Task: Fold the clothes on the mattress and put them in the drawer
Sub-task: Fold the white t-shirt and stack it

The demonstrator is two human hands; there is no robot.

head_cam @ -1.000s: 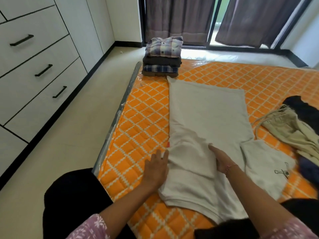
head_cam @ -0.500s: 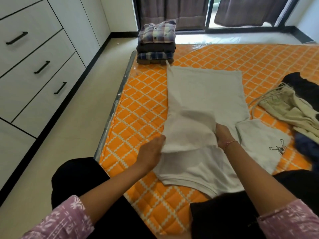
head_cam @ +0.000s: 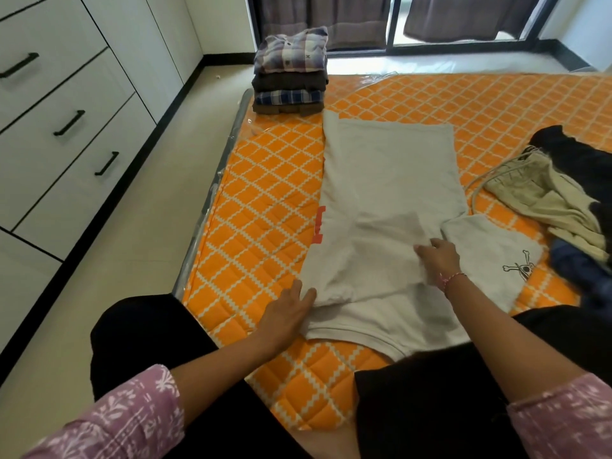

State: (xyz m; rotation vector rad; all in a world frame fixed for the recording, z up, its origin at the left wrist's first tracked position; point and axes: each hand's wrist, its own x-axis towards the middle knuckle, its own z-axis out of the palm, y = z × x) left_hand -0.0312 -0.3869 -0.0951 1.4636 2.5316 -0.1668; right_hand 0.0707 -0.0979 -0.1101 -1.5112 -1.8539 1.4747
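Lying flat across the mattress (head_cam: 265, 207) is a grey shirt (head_cam: 390, 180), one sleeve folded in over its body. The left hand (head_cam: 287, 314) is laid on the shirt's near left edge, fingers straight and relaxed. The right hand (head_cam: 438, 260) is pressed on the folded sleeve, fingers spread and only slightly bent, nothing grasped. A stack (head_cam: 289, 77) of folded clothes is seen at the mattress's far left corner; a pile (head_cam: 563, 193) of unfolded ones lies at its right side. Drawers (head_cam: 66, 127) stand left of the mattress, all closed.
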